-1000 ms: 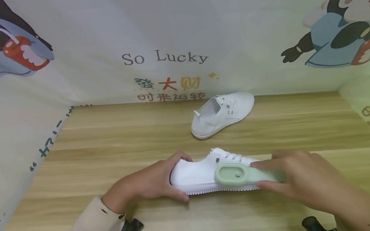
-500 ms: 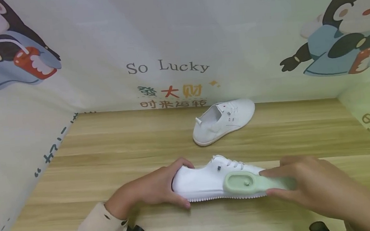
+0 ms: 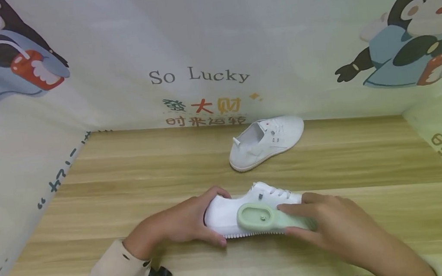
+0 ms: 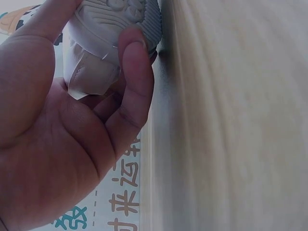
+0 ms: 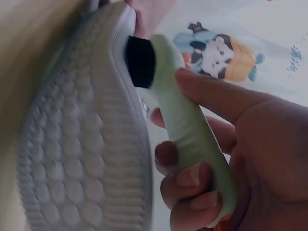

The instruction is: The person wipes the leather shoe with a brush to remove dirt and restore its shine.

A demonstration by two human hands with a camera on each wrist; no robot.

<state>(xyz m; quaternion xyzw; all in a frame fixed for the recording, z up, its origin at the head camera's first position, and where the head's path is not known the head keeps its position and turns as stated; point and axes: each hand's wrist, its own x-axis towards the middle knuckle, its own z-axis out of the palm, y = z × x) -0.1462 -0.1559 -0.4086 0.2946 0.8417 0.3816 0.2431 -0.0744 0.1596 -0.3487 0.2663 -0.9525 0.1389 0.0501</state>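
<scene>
A white lace-up shoe lies on its side, its sole edge toward me and its toe to the right. My left hand grips it round the heel. In my right hand is a pale green brush, held by its handle with the fingers curled round it. Dark bristles meet the side of the shoe in the right wrist view, where the studded sole also shows. The brush head covers the middle of the shoe's side, and my right hand hides the toe.
A second white shoe stands upright farther back on the wood-grain table, close to the rear wall. Printed cloth walls enclose the table at the back and both sides.
The brush slid slightly toward the toe, then back left along the shoe toward the heel, with my right hand moving along. My left hand keeps its grip on the heel.
</scene>
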